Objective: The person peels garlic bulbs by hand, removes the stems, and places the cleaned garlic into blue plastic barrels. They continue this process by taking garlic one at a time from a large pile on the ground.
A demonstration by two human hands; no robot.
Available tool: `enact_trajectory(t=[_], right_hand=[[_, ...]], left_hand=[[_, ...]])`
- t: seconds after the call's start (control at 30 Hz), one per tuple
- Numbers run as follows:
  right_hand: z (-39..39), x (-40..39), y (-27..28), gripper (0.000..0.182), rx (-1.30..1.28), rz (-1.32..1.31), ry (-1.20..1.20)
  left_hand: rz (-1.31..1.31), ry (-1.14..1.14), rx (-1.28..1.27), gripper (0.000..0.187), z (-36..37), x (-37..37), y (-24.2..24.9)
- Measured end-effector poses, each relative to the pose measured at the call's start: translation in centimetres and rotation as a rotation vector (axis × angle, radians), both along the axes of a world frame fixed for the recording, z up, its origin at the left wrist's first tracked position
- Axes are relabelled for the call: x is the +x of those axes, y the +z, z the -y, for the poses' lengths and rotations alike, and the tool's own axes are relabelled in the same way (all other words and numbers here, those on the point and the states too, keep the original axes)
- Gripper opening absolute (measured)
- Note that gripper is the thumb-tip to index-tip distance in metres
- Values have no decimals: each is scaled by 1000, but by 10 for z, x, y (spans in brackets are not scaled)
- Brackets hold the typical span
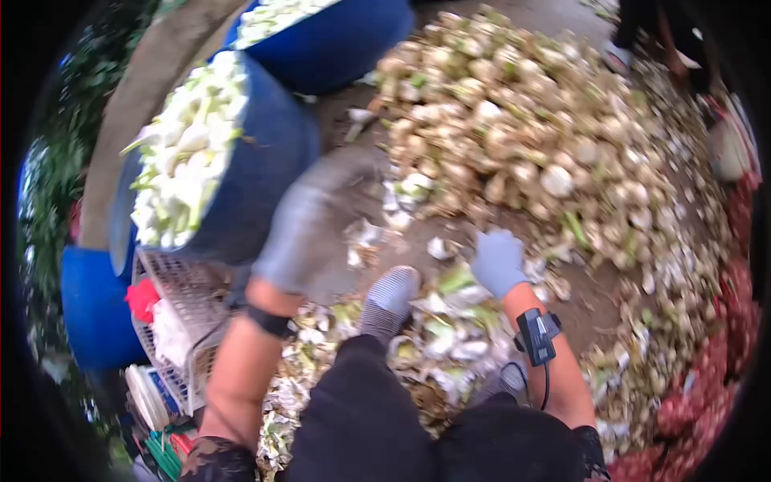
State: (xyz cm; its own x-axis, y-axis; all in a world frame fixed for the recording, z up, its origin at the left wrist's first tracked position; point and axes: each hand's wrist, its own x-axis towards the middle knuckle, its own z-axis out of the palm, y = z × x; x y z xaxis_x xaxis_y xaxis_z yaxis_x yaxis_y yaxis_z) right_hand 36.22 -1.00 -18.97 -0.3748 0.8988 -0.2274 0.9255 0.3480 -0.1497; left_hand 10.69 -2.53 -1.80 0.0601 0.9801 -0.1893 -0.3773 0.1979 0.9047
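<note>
Heap (514,120) holds round, papery, tan-white garlic bulbs (557,181), likely light, firm and flaky-skinned, best cupped round the belly, with grey-gloved right hand (498,263) curled at the heap's near edge, blurred grey-gloved left hand (301,238) left of it, either grip impossible to tell!

Soft daylight falls evenly, motion smears the left grip (305,225), and curved edges fade to black.

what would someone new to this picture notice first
A heap of brownish-white bulbs fills the upper right. At upper left, a blue tub piled with paler bulbs stands out. Near the middle, the gloved left hand is blurred, and the gloved right hand is close to the heap's lower edge.
</note>
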Motion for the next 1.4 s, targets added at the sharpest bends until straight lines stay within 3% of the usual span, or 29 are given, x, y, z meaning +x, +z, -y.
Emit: enact_trajectory(t=[0.03,0.07,0.1,0.13,0.17,0.23,0.27,0.33,0.37,0.43,0.47,0.53,0.57,0.6,0.63,0.7,0.8,0.83,0.87,0.97,1.13,1.17,1.23,1.27,1.3,1.4], right_hand=[[-7,-5,-11,19,-87,43,10],[-7,-5,-34,21,20,72,16],[-15,-2,-59,23,-10,-7,-69],[-11,-5,-21,14,30,-256,-104],[-4,-4,4,11,67,-387,-122],[1,19,12,26,55,-612,94],[-3,19,29,26,62,-592,95],[0,13,70,22,-381,-1108,-408],[0,-4,116,18,-442,-1347,-591],[2,-5,117,21,-470,-1666,-663],[2,0,111,21,-473,-1666,-658],[4,19,98,27,-742,-1208,-559],[9,16,103,19,-699,-1109,-602],[9,22,46,17,-408,-1091,-362],[17,44,-7,15,-125,-1017,-141],[21,30,47,9,-142,-890,-109],[19,16,83,19,-583,-1186,-466],[18,12,99,24,-781,-1244,-631],[19,14,99,31,-792,-1242,-640],[21,16,107,30,-805,-1224,-660],[29,14,111,29,-777,-1222,-706],[31,15,99,27,-628,-1170,-588],[35,16,84,21,-334,-1051,-362],[36,16,87,16,-317,-1009,-370],[35,16,87,16,-315,-1012,-374],[29,16,92,16,-130,-1089,-335]], left_hand=[[-423,-75,-2,36,-1,-7,-59],[-596,-380,-99,40,-2,16,-48],[-619,-340,68,46,-1,22,-107],[-560,-199,-60,52,-2,35,-118],[-633,-177,149,52,-3,44,-129],[-918,-105,430,49,-3,60,-137],[-900,-98,438,49,-5,60,-131],[-543,-413,276,51,-1,63,-124],[-223,-309,167,46,4,71,-130],[9,-264,-92,41,0,70,-116],[23,-292,-125,40,-3,66,-104],[-89,-404,-74,42,0,68,-87],[-193,-523,-16,45,1,71,-84],[-153,-446,224,46,5,73,-88],[-369,-462,237,46,6,70,-81],[-255,-391,84,49,10,73,-93],[-21,-349,-183,53,14,73,-97],[-79,-386,-189,55,12,71,-94],[-30,-380,-192,54,12,73,-90],[109,-372,-230,53,12,77,-95],[509,-358,-319,52,18,80,-105],[508,-360,-322,52,19,78,-107],[860,-402,-327,39,19,76,-110],[927,-459,-252,44,17,77,-116],[924,-463,-255,44,17,75,-117],[399,-325,-254,62,14,83,-96]])
